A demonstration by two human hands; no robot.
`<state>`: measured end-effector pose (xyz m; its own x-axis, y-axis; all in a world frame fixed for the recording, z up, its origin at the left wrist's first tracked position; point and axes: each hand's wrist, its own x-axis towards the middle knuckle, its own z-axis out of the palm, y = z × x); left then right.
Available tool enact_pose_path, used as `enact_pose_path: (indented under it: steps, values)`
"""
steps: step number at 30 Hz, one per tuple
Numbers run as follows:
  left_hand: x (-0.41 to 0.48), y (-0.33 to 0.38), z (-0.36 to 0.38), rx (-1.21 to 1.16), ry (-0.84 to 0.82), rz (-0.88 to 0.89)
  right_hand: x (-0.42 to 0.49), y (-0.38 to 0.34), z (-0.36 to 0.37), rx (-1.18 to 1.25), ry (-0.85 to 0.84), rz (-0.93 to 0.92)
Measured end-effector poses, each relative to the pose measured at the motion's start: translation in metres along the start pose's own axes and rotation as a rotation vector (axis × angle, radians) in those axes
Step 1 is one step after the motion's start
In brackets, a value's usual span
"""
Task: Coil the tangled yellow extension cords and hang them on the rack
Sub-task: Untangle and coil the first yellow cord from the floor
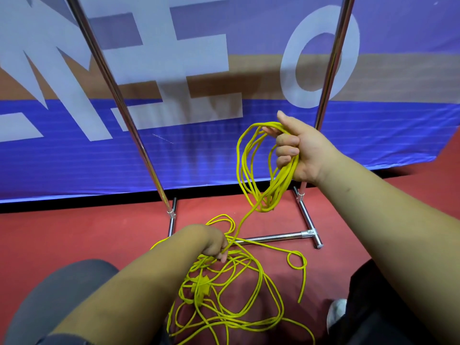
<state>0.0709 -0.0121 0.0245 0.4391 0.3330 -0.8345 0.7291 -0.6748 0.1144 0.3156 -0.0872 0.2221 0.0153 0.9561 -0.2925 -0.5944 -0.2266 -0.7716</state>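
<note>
Right hand (pixel 302 150): fingers (pixel 286 140) curled around a coil (pixel 249 165) of yellow cord, held up beside the right pole of the rack (pixel 273 237). Left hand (pixel 215 245) low, fingers gripping a strand that runs up to the coil. Remaining cord (pixel 236 295) lies tangled on the red floor (pixel 74 232) near the rack base. Banner (pixel 199 150) behind: big cropped white letters, only an "O" reads clearly.

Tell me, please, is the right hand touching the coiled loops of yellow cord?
Touching. The head view shows the right hand gripping the coiled loops, fingers curled round them.
</note>
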Motion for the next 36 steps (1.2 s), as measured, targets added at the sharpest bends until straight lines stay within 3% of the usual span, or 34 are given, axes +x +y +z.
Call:
enact_pose_path:
  steps: [4,11,19,25,32,36]
  values:
    - [-0.001,-0.005,-0.002,-0.019,0.029,0.011,0.003,0.002,-0.003,-0.057,0.075,-0.002]
    - [-0.012,-0.033,-0.018,-0.027,0.344,-0.131,0.002,0.001,-0.010,-0.059,0.007,0.084]
    - [-0.019,-0.037,-0.045,-0.368,0.653,-0.155,0.012,0.012,-0.011,-0.132,0.001,0.088]
    - [-0.035,-0.030,-0.071,-0.618,0.816,-0.053,0.015,0.014,-0.009,-0.186,0.018,0.138]
    - [-0.077,-0.019,-0.101,-0.981,1.101,0.243,0.020,0.018,-0.011,-0.234,0.075,0.095]
    - [-0.106,-0.014,-0.114,-1.255,1.102,0.435,0.024,0.020,-0.014,-0.243,0.113,0.086]
